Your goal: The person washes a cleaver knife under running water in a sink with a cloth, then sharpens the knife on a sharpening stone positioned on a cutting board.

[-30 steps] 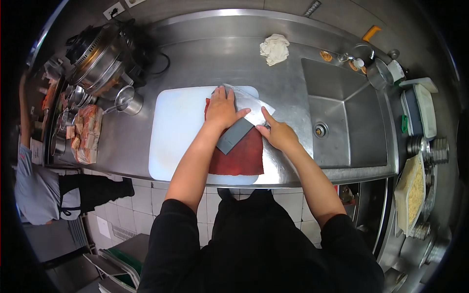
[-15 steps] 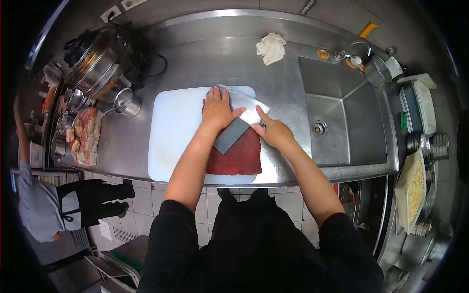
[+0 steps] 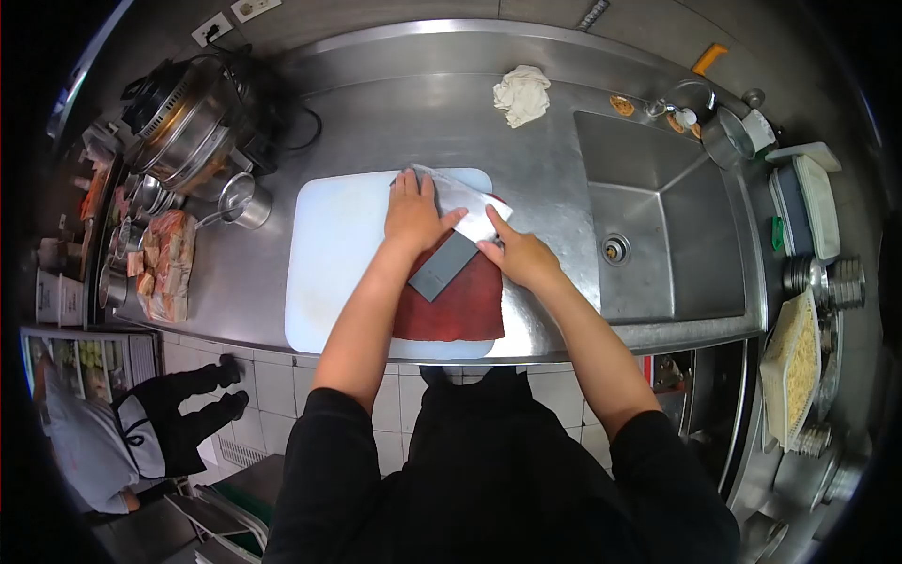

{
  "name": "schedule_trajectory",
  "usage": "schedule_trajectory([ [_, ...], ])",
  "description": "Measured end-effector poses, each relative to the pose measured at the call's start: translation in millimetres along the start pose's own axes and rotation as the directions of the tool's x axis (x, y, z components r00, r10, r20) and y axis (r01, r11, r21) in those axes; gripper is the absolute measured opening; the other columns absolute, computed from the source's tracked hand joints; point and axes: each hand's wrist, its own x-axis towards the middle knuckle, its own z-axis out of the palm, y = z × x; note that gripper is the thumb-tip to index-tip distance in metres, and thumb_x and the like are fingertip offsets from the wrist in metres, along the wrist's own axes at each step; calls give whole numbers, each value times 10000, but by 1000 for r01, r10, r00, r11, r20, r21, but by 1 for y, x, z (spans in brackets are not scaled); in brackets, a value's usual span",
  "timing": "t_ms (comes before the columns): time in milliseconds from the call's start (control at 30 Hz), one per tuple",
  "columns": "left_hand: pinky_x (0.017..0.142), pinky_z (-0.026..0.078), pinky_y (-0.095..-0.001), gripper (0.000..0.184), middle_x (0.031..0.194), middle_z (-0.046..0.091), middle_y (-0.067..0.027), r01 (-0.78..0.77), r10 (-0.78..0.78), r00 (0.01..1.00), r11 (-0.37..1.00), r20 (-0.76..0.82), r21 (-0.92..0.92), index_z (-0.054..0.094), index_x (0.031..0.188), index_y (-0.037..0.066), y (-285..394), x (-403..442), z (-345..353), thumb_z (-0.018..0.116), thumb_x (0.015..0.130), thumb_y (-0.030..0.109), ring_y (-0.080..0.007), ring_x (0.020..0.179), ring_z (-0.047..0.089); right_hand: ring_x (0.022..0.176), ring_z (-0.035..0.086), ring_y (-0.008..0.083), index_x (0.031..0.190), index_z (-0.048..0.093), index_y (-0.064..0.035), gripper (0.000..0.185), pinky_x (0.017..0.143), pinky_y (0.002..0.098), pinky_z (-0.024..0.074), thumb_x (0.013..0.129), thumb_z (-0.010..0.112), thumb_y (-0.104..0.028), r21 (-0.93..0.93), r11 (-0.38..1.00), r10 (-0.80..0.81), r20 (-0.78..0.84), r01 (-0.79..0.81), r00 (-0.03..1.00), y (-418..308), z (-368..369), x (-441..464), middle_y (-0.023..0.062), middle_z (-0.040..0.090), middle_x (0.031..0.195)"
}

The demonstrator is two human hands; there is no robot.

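Note:
A broad shiny blade (image 3: 470,206) lies slantwise over a grey sharpening stone (image 3: 443,269), which rests on a dark red cloth (image 3: 458,310). Under the cloth is a white cutting board (image 3: 324,254). My left hand (image 3: 412,221) presses on the blade's left end, its fingers stretched forward and its thumb out to the right. At the blade's right end, my right hand (image 3: 521,254) grips the knife, with the index finger along the metal; the handle is hidden in the palm.
A steel sink (image 3: 695,226) is to the right, with pots beyond it. A crumpled white cloth (image 3: 521,95) lies at the back. Left are a steel cup (image 3: 246,202), packaged food (image 3: 169,268) and a large appliance (image 3: 183,122). Another person (image 3: 113,432) stands at lower left.
The blade and both hands have shifted slightly toward the near left over the stone. The other person has moved down in view, and an open-looking cabinet with food now shows behind.

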Motion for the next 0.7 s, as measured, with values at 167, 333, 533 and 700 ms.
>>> schedule_trajectory([
  [167,1233,154,-558,1019,1579,283,-356,-85,73,990,991,120,102,371,1511,-83,83,-96,0,557,896,708,-495,1504,206,886,714,450,1617,227,-337,812,785,484,560,938,646,-485,34,997,62,44,-64,997,66,28,-112,253,729,940],
  [333,1228,195,-535,1015,1561,306,-360,-15,13,999,999,40,45,385,1497,-87,30,-38,0,578,886,700,-497,1488,237,894,698,448,1611,258,-291,751,806,502,541,969,571,-522,6,1000,-17,10,17,1000,22,11,-44,237,729,962],
  [533,1227,222,-505,978,1547,315,-376,-22,25,999,998,-46,50,432,1439,-111,23,-32,1,650,858,645,-496,1465,284,959,702,420,1606,267,-315,741,859,483,543,966,556,-550,-2,1000,-27,-16,26,1000,20,15,-32,211,732,1035],
  [700,1236,123,-556,1005,1584,272,-357,-72,65,988,996,138,49,382,1515,-70,89,-109,-3,566,892,698,-499,1508,186,843,719,429,1613,238,-341,777,768,486,565,951,590,-541,78,997,-21,-13,22,1000,71,37,-122,200,743,910],
])
